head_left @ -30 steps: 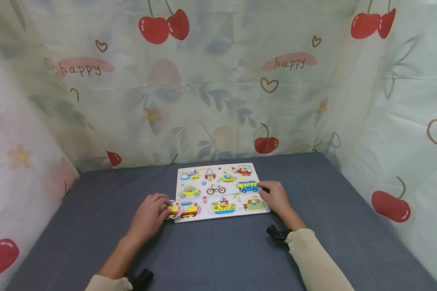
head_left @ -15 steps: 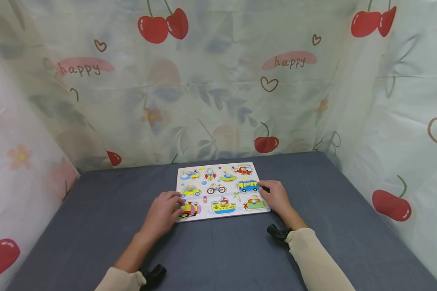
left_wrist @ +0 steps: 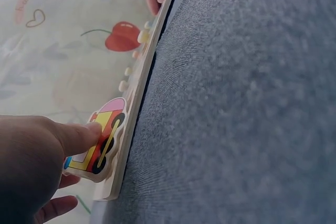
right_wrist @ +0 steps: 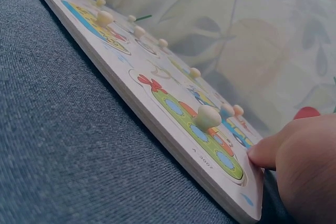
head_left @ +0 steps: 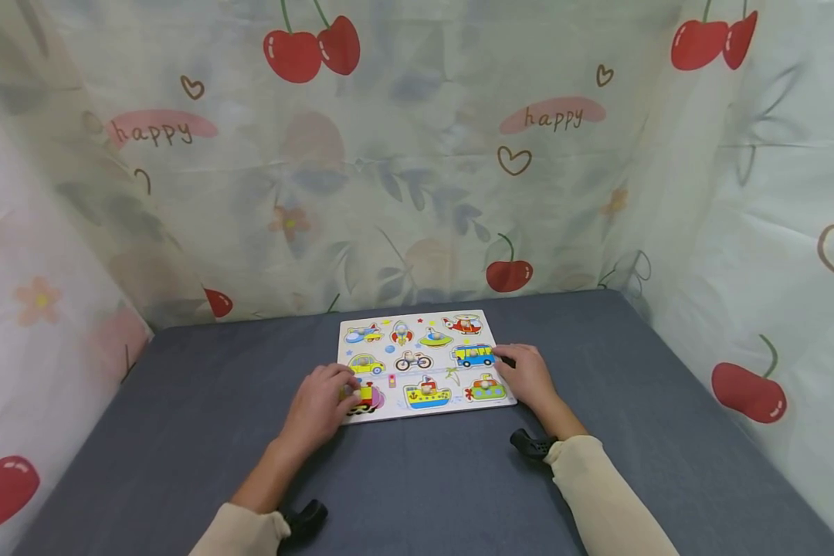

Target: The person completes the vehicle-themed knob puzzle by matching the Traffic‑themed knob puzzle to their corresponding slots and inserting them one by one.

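A wooden knob puzzle board (head_left: 389, 417) with vehicle pictures lies on the table. My left hand (head_left: 320, 405) is over its near left corner and pinches a train puzzle piece (left_wrist: 107, 137). In the left wrist view the piece is tilted above the board, my thumb (left_wrist: 84, 136) on its printed face. Part of the printed train slot (head_left: 371, 398) shows beside the fingers. At the board's right edge, by the bus piece (head_left: 474, 356), my right hand (head_left: 528, 378) rests with its fingertips touching the edge.
Other knobbed pieces sit in the board, among them a ship (head_left: 427, 394), a submarine (right_wrist: 197, 132), a car (head_left: 366, 364) and a helicopter (head_left: 462, 324). A dark grey cloth (head_left: 417, 479) covers the table. Printed curtains (head_left: 389, 193) stand behind and at both sides.
My left hand has moved right with the train piece, from beside the board's left edge to over its near left corner. My right hand has stayed in place.
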A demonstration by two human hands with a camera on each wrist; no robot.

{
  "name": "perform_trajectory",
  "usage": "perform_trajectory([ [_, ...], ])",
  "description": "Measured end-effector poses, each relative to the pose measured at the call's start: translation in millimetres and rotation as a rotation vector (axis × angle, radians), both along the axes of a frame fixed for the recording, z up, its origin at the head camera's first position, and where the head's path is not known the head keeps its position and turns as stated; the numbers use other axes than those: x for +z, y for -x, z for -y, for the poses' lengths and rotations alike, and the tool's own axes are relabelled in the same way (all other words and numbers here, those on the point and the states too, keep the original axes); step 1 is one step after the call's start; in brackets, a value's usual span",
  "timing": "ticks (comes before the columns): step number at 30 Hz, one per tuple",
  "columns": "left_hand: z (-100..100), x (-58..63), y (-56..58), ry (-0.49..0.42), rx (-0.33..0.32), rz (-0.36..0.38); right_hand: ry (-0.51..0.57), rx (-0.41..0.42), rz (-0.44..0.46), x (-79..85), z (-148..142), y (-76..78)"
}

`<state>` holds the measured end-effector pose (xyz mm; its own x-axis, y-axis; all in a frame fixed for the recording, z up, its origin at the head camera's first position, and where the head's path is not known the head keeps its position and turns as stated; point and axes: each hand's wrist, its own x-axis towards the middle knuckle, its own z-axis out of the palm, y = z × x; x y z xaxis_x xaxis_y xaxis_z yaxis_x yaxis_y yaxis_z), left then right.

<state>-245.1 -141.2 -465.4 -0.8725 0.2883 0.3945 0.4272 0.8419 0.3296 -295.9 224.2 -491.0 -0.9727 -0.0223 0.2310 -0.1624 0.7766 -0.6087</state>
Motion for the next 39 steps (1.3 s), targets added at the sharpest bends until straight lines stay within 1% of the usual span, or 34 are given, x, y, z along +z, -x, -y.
perform_trajectory([
  [4,-2.2,-1.3,2.0,-0.001,0.015,0.01,-0.011,0.007,-0.005,0.4,0.0,-0.4],
  [9,-3.9,-2.5,2.3,0.018,0.031,0.021,-0.007,0.005,0.001,2.1,0.2,-1.8],
  [16,-3.5,-3.9,2.6,0.024,0.02,0.025,-0.005,0.005,0.003,2.1,0.7,-1.4],
  [23,-4.7,-5.5,2.2,0.029,0.025,0.037,-0.006,-0.001,0.006,3.1,1.3,-2.5],
  [28,-5.1,-4.9,1.0,0.026,0.023,0.056,-0.004,0.0,-0.009,3.1,1.7,-3.0],
  [35,-5.6,-3.6,-1.4,0.018,0.024,0.102,-0.001,-0.001,-0.01,1.2,1.7,-2.0],
  [39,-5.6,-3.8,-2.5,0.02,0.019,0.106,-0.007,-0.002,-0.014,1.3,1.4,-2.0],
])
